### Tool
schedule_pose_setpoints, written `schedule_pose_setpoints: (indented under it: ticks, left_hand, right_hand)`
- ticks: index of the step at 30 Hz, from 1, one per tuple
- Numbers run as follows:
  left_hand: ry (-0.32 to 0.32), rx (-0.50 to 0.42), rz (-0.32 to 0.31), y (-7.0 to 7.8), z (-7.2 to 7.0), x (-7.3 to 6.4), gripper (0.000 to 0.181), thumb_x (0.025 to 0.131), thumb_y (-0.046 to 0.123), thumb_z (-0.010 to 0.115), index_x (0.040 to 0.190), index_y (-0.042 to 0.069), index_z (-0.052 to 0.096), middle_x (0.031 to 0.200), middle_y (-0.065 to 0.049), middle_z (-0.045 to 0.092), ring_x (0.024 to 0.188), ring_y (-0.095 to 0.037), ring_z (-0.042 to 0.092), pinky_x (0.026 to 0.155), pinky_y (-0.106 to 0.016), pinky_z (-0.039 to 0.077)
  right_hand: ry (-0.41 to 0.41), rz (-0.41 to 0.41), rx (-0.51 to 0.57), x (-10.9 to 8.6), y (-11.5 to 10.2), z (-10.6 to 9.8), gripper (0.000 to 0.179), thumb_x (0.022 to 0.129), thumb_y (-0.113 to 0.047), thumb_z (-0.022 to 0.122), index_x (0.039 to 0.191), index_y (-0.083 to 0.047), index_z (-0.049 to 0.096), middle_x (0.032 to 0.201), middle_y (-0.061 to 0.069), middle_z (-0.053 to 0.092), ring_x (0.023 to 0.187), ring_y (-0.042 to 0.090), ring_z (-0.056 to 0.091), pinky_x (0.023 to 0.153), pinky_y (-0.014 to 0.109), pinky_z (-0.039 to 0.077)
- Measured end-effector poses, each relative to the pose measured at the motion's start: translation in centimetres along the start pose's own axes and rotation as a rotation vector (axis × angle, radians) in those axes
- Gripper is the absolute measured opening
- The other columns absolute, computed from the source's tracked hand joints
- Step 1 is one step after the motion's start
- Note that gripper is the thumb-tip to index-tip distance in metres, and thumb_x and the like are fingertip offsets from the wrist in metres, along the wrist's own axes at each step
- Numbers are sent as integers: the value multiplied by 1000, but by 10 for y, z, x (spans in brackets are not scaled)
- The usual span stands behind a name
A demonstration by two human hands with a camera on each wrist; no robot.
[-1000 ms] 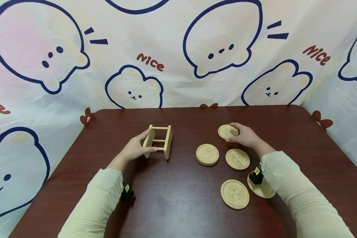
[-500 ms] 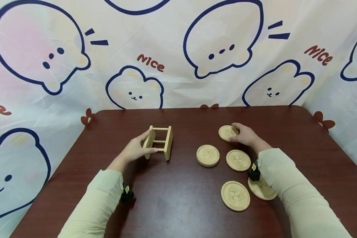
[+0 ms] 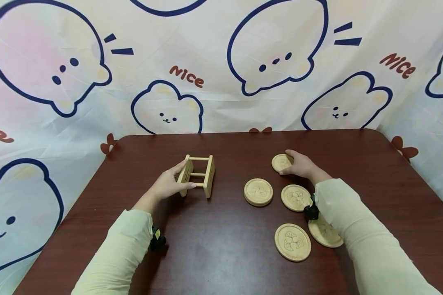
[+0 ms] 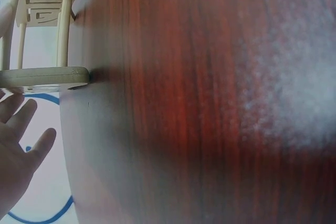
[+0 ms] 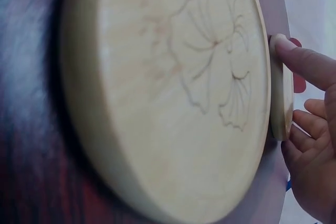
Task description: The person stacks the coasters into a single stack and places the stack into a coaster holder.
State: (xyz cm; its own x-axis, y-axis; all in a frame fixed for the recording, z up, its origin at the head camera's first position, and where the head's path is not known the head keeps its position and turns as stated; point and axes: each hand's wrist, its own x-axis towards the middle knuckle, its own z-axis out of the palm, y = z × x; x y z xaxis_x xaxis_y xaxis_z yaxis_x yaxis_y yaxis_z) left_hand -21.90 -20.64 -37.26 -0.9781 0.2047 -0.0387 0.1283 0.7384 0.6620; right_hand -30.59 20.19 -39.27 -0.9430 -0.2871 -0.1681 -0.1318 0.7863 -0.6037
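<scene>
At the left, a small pale wooden coaster rack (image 3: 208, 177) with crossbars between two side panels stands on the table. My left hand (image 3: 165, 184) holds its left panel, thumb in front and fingers behind. In the left wrist view, the fingers (image 4: 21, 116) spread along the outside of the rack's panel (image 4: 47, 77). Toward the back right, my right hand (image 3: 304, 167) pinches the edge of a round wooden coaster (image 3: 279, 162) by its right side. The right wrist view shows the thumb and fingers around that coaster's rim (image 5: 287, 93); whether it touches the table is unclear.
Nearer lie a stacked pair of coasters (image 3: 258, 191), a single leaf-engraved coaster (image 3: 294, 197) and a front coaster (image 3: 292, 242). Another coaster (image 3: 325, 231) is partly covered by the right sleeve. Behind the dark wooden table (image 3: 221, 254) hangs a cartoon-print cloth (image 3: 221, 110).
My right forearm and wrist have shifted slightly left, and the right hand covers a bit more of the far coaster. The left hand and the rack have stayed put.
</scene>
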Motion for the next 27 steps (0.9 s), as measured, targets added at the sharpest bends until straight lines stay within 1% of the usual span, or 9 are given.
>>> schedule_pose_setpoints:
  ticks: [5, 9, 13, 17, 22, 27]
  left_hand:
    - [-7, -20, -14, 0, 0, 0, 96, 64, 49, 70, 139, 19, 18, 138, -11, 25, 120, -27, 30, 92, -45, 28]
    - [-9, -29, -19, 1, 0, 1, 96, 64, 49, 70, 139, 19, 18, 139, -9, 24, 119, -26, 31, 92, -45, 29]
    - [-3, -16, -12, 1, 0, 0, 95, 65, 47, 70, 139, 17, 18, 139, -10, 24, 120, -27, 30, 92, -45, 29]
    - [-7, -19, -20, 2, -1, 0, 94, 65, 47, 70, 139, 19, 18, 139, -9, 25, 120, -26, 30, 92, -45, 28]
    - [-6, 2, -8, 2, -1, 1, 95, 65, 49, 69, 139, 17, 18, 139, -9, 24, 119, -26, 31, 92, -45, 29]
    - [-12, -2, -12, 2, -1, 0, 95, 65, 49, 69, 139, 18, 18, 139, -9, 23, 121, -27, 28, 93, -45, 27]
  right_hand:
    - [-21, 26, -3, 2, -4, 1, 92, 69, -31, 72, 136, 1, 18, 135, 25, 22, 121, 39, 20, 94, 50, 19]
    - [-32, 29, -11, 3, -7, 1, 91, 70, -28, 71, 136, 2, 17, 135, 26, 22, 121, 40, 20, 94, 50, 20]
    - [-32, 33, -32, 4, -8, 2, 89, 70, -26, 72, 135, 3, 19, 133, 26, 25, 119, 39, 23, 94, 49, 22]
    - [-24, 35, -46, 4, -10, 1, 87, 69, -25, 72, 134, 4, 22, 131, 26, 28, 118, 39, 26, 92, 49, 24]
    - [-19, 27, -59, 1, -10, -1, 88, 68, -25, 73, 133, 4, 23, 130, 27, 30, 116, 39, 28, 92, 49, 25]
    - [-15, 6, -55, -1, -13, -5, 89, 66, -27, 74, 133, 3, 24, 129, 26, 31, 116, 38, 29, 91, 49, 26]
